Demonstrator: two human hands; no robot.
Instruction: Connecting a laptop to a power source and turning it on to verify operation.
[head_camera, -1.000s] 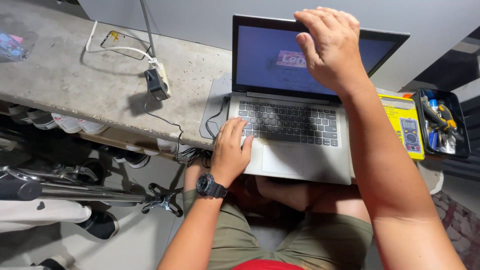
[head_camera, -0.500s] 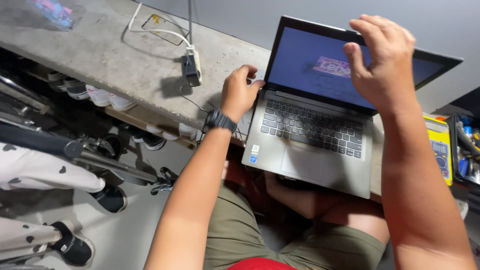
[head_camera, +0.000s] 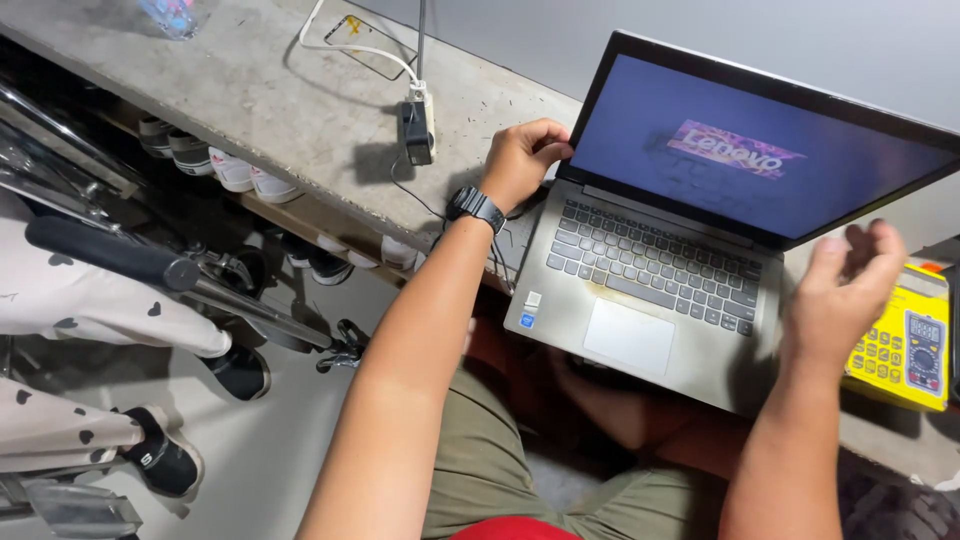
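Observation:
An open grey laptop (head_camera: 640, 310) lies on a concrete bench (head_camera: 260, 100), its screen (head_camera: 760, 150) lit blue with a logo. My left hand (head_camera: 522, 158), with a black watch on the wrist, curls its fingers around the laptop's back left corner by the hinge. My right hand (head_camera: 845, 290) is at the laptop's right edge. Its fingers are spread and blurred and hold nothing. Whether it touches the laptop I cannot tell. My legs in olive shorts show below the bench.
A yellow multimeter (head_camera: 900, 345) lies just right of my right hand. A black power adapter (head_camera: 415, 130) with a white cable (head_camera: 350, 50) sits left of the laptop. Shoes (head_camera: 240, 175) line a shelf under the bench. A metal frame (head_camera: 150, 265) and patterned fabric fill the left.
My right hand has dropped from the top of the screen to the laptop's right side. My left hand went from the keyboard to the back left corner.

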